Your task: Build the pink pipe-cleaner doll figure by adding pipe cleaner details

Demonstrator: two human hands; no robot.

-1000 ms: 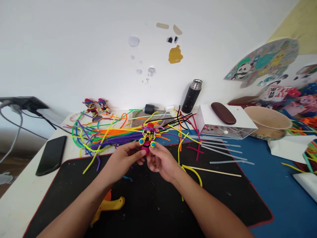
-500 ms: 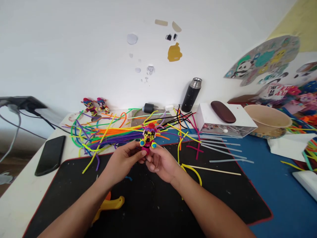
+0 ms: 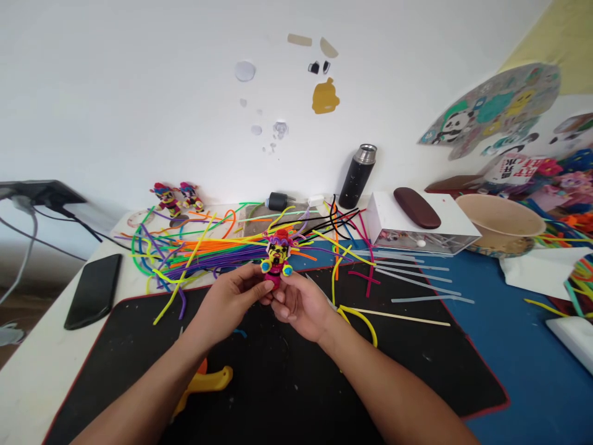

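Note:
A small pipe-cleaner doll (image 3: 278, 254) stands upright between my hands, with a red and purple top, a yellow and black face, yellow-and-blue hand ends and a magenta body. My left hand (image 3: 236, 300) pinches its lower body from the left, thumb in front. From the right, my right hand (image 3: 303, 303) grips it with the thumb near its arm and the fingers curled beneath. The doll's underside is hidden by my fingers. Behind it lies a heap of coloured pipe cleaners (image 3: 204, 250). Under my forearms is a black mat (image 3: 269, 383) with a yellow-handled tool (image 3: 208, 380).
Two similar dolls (image 3: 167, 199) stand by the wall at the back left. A phone (image 3: 94, 290) lies at left. A black flask (image 3: 357, 176), a white box (image 3: 426, 232) with a glasses case (image 3: 417, 207), and a bowl (image 3: 500, 219) line the back right. A thin stick (image 3: 398, 316) rests on the mat.
Almost nothing differs. The view has shifted very slightly, and both hands keep the same hold on the doll.

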